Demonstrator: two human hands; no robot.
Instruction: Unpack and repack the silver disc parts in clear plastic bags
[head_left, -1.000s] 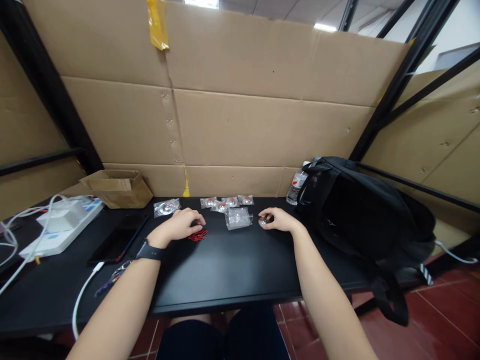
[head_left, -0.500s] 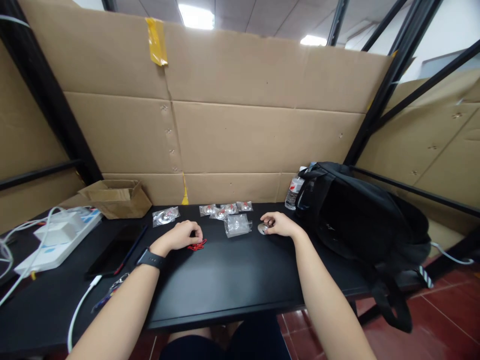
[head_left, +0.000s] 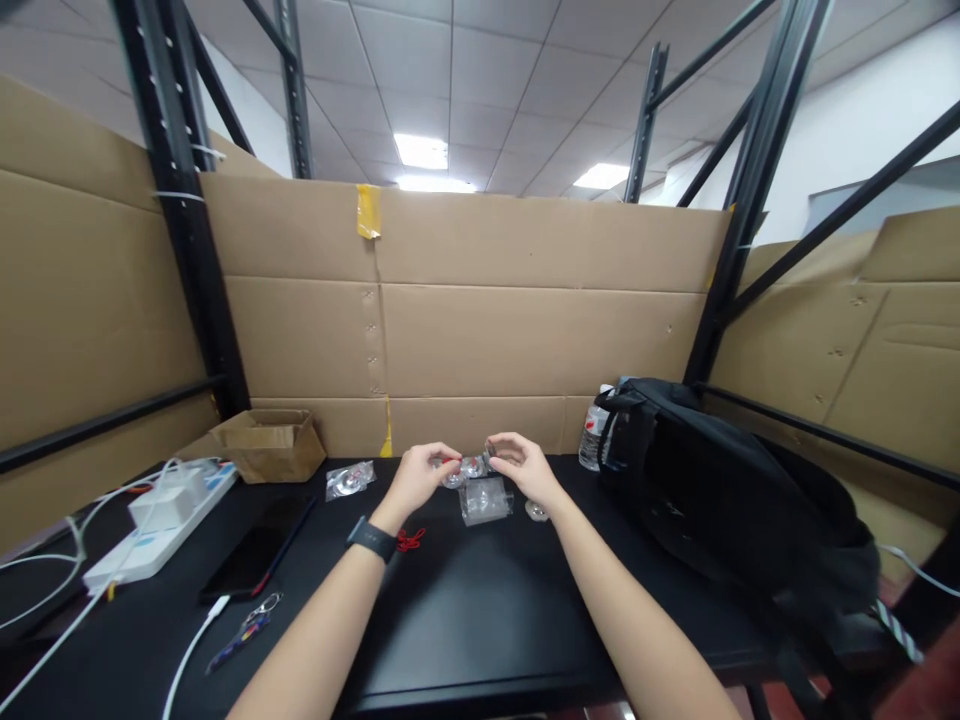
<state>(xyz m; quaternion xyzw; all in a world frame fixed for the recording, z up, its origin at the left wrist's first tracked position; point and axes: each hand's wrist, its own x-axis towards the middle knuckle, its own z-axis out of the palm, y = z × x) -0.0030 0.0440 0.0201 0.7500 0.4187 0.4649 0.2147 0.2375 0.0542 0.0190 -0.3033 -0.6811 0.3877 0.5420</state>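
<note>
My left hand [head_left: 424, 482], with a dark watch on its wrist, is closed in a pinch above the table; a bit of red, seemingly cord, shows at its fingertips. Facing it, my right hand [head_left: 526, 470] grips a small round clear disc [head_left: 490, 450] on edge between thumb and fingers. A small pile of red cord [head_left: 410, 540] lies below my left wrist. Another clear disc [head_left: 536, 511] rests under my right hand. Between and below the hands lies a clear plastic bag [head_left: 485, 502]. Small packets [head_left: 472, 466] behind the hands are partly hidden.
A bagged round item [head_left: 349, 480] lies to the left, near an open cardboard box [head_left: 270, 445]. Further left are a phone [head_left: 259, 550], a keyring [head_left: 244, 635] and a power strip [head_left: 169, 535]. A black backpack [head_left: 735, 490] and water bottle [head_left: 594, 437] stand right.
Both hands have risen from the table and come closer together. My left hand has left the red pile; my right hand has lifted a disc. The camera view has tilted up.
</note>
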